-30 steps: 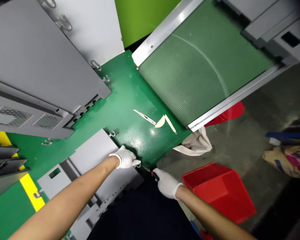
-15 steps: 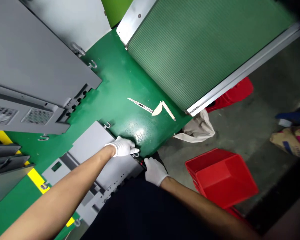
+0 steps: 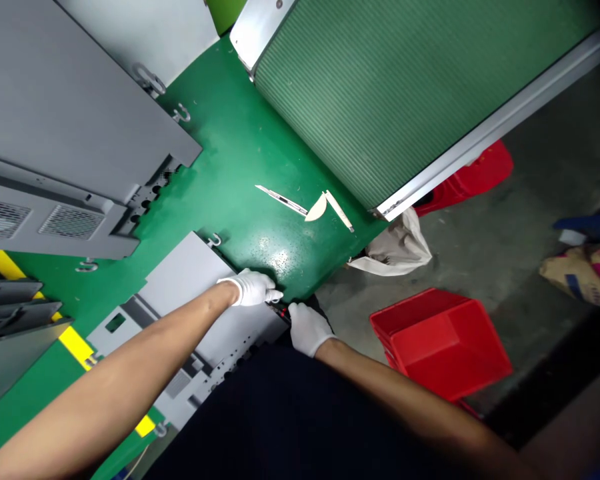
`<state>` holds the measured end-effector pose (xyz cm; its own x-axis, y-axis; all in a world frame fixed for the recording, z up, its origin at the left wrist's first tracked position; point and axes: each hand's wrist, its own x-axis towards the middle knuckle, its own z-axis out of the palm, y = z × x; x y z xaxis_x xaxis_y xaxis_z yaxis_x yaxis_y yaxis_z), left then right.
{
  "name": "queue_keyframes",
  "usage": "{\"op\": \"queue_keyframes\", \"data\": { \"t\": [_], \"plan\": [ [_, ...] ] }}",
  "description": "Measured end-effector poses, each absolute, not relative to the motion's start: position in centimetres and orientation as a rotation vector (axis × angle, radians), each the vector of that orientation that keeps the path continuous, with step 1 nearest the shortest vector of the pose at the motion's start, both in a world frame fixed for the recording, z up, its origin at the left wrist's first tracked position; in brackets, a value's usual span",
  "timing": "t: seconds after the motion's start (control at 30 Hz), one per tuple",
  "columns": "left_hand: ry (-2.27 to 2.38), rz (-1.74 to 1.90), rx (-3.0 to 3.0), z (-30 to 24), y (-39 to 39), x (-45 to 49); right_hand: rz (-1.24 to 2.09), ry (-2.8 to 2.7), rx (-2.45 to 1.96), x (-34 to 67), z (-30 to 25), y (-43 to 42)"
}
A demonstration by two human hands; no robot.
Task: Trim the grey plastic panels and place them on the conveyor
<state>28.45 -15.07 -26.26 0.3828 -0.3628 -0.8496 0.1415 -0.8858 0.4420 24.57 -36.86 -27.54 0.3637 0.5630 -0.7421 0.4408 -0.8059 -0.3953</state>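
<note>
My right hand (image 3: 307,329), in a white glove, grips a small black-and-red utility knife (image 3: 280,311) by its body. The knife's far end reaches the bunched fingertips of my gloved left hand (image 3: 250,288), though I cannot tell whether they pinch it. My left hand rests over a light grey sheet-metal panel (image 3: 190,297), at the edge of a glossy green surface (image 3: 225,187). Above my hands on the green lie a thin silver strip (image 3: 280,201), a cream curved offcut (image 3: 316,209) and a pale narrow strip (image 3: 339,211).
A ribbed green panel in an aluminium frame (image 3: 380,87) lies at the upper right. Grey metal panels with hooks (image 3: 70,113) fill the upper left. A red plastic bin (image 3: 440,343), a white cloth bag (image 3: 395,248) and a red piece (image 3: 470,177) sit on the concrete floor.
My hands have come closer together, and the knife's far end now meets my left fingertips. The whole view has shifted, with the green surface and panels lower and farther left.
</note>
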Motion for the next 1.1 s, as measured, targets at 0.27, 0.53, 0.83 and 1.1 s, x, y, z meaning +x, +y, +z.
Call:
{"op": "queue_keyframes", "data": {
  "t": [0.27,0.53,0.83,1.1],
  "plan": [
    [-0.165,-1.431,2.243,-26.8,-15.4,28.1,1.403,-0.908,-2.533,24.7,-27.2,-36.4],
    [0.007,-1.644,2.237,-28.7,-16.7,29.0,1.417,-0.967,-2.547,24.5,-27.0,-36.5],
    [-0.250,-0.892,2.152,-28.4,-14.1,25.9,1.415,-0.958,-2.465,24.7,-28.3,-36.9],
    [-0.299,-0.739,2.206,-27.2,-14.4,24.6,1.458,-0.962,-2.488,24.4,-27.6,-36.8]
  ]
}}
